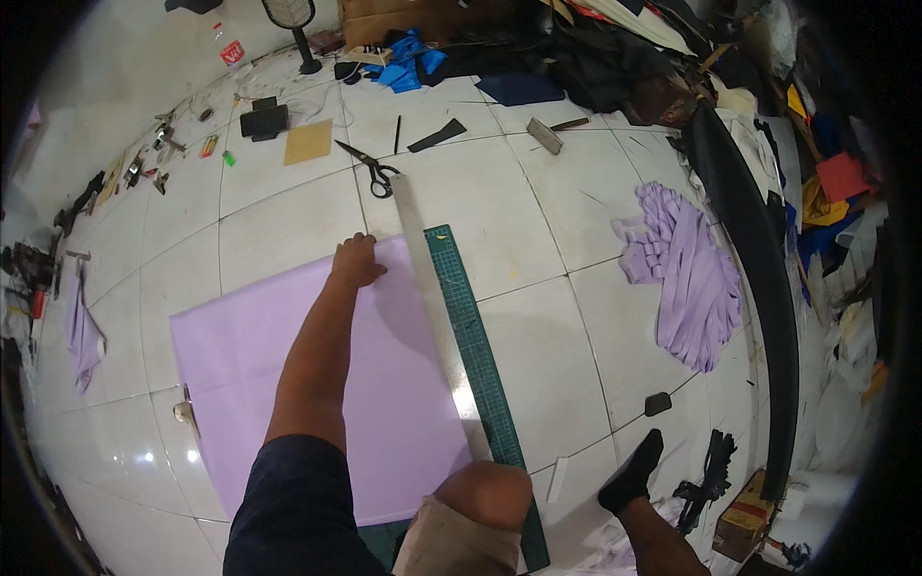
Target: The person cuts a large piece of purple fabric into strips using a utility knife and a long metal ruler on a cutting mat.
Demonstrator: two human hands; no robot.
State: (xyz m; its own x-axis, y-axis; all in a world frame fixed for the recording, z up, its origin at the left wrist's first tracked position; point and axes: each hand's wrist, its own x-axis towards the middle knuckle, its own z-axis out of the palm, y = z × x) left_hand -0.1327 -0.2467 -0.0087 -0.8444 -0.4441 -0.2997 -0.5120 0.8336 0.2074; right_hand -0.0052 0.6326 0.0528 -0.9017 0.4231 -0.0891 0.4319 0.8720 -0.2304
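Note:
A sheet of lilac fabric (384,365) lies spread on the tiled floor, its right side reaching a long metal ruler (432,288). Beneath the ruler a green cutting mat (471,326) shows along the right. My left hand (357,261) is at the fabric's far edge, close to the ruler's far end, fingers curled over the edge and thumb to the right. Just beyond the ruler's tip are black-handled scissors (373,173), blades slightly apart. My right hand is out of view. My bent knee (488,494) is over the near end of the ruler and mat.
Lilac fabric strips (687,278) lie heaped on the right. A long black roll (749,259) borders piled cloth. Around my socked foot (634,470) are a small dark block (658,403) and a white strip (557,480). Tan card (308,143) and small tools lie farther off.

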